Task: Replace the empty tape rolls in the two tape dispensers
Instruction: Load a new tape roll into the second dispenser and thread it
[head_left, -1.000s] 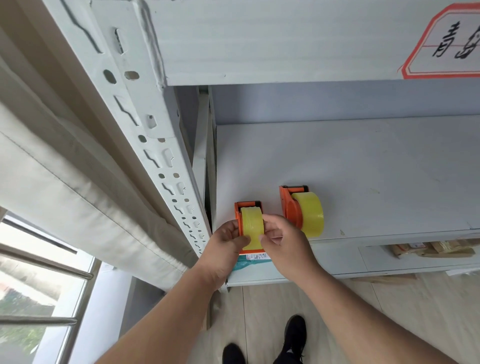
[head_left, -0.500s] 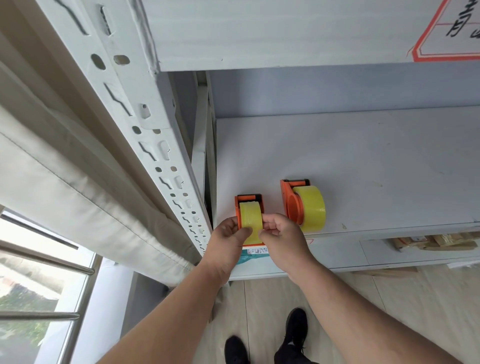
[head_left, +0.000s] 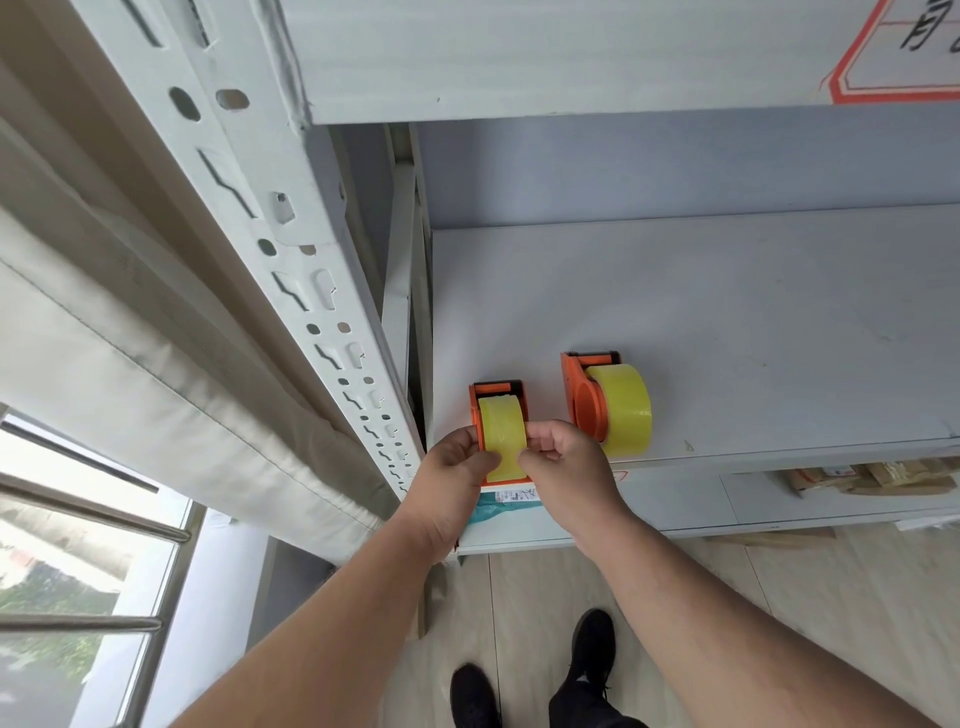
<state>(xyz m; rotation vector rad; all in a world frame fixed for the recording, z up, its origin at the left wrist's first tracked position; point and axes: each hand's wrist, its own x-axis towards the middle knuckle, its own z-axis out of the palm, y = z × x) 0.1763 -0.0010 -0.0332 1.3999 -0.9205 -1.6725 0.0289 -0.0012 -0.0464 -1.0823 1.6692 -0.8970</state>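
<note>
Shelf (head_left: 727, 312) of a white metal rack, at standing reach; curtain (head_left: 156, 374) and window to the left; floor and dark shoes below.

Two orange dispensers near the shelf's front edge, each carrying a yellow roll; right dispenser (head_left: 587, 400) stands apart, untouched, roll (head_left: 623, 410) seated on its hub; left dispenser (head_left: 480, 410) sits at the very edge, between both hands.

Left hand (head_left: 457, 462) grips the near dispenser's left side, thumb on its roll (head_left: 501, 431); right hand (head_left: 566, 462) has curled fingers pinching at the roll's right edge, probably picking at the loose tape end; the end itself is too small to confirm.

Judgement: both rolls look fitted; remaining step is threading. To do it well: hold the body steady with the left; peel the tape flat, without twist; draw it forward to the cutter; keep the dispenser back from the shelf lip.
</note>
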